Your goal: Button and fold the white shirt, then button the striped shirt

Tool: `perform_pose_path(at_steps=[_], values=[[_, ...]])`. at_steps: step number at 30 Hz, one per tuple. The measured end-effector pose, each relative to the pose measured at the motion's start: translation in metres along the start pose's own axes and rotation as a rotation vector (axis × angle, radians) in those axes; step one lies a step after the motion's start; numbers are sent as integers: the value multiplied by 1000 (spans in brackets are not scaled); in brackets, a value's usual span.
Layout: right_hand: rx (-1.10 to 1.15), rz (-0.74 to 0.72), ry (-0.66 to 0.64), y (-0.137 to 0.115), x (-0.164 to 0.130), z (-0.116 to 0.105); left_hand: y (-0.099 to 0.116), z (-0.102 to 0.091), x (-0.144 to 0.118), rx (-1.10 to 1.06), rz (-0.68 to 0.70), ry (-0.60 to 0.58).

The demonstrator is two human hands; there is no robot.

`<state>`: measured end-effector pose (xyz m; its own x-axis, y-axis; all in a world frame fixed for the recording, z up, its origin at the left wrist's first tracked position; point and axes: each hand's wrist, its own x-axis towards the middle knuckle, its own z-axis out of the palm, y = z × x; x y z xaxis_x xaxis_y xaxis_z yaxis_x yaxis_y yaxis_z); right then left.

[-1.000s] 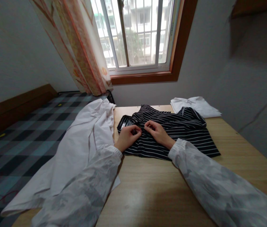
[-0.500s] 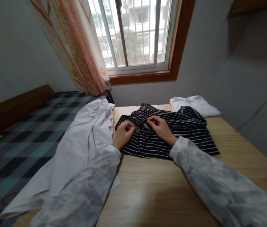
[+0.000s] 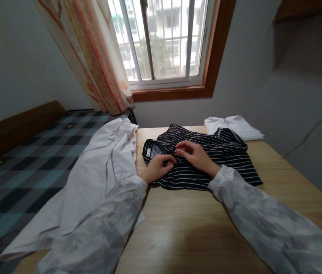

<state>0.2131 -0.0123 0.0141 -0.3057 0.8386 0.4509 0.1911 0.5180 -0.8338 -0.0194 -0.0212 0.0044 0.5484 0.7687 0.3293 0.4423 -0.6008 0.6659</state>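
Black-white striped shirt (image 3: 206, 160) flat on wooden table (image 3: 183, 228); left hand (image 3: 157, 169) and right hand (image 3: 196, 156) both pinching its front placket, fingertips nearly touching.

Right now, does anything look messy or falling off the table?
Yes. The loose white shirt droops off the wooden table onto the checked bed. The striped shirt is rumpled where both hands pinch it.

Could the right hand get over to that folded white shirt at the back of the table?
Probably yes: the folded white shirt lies just beyond the right hand, with only the low striped garment between.
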Motion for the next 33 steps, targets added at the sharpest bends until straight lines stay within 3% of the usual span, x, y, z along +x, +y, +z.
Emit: perform_pose_path(at_steps=[4,7,11,15,17,23,27,33], values=[[-394,-149,-106,-1,-29,-16,1,-5,0,24,-43,97],[-528,-199,-112,2,-43,-23,4,-8,1,46,17,82],[-552,-185,-65,6,-46,-21,8,-9,2,114,146,28],[-602,-200,-53,9,-43,-16,11,-6,0,282,185,182],[-620,-216,-59,9,-43,-14,11,-4,0,333,218,202],[-634,-219,-75,8,-44,-14,4,-1,6,415,223,2],[-645,-240,-76,7,-42,-13,5,0,6,414,218,-31],[-654,-244,143,-9,-40,-3,9,-1,5,240,161,98]])
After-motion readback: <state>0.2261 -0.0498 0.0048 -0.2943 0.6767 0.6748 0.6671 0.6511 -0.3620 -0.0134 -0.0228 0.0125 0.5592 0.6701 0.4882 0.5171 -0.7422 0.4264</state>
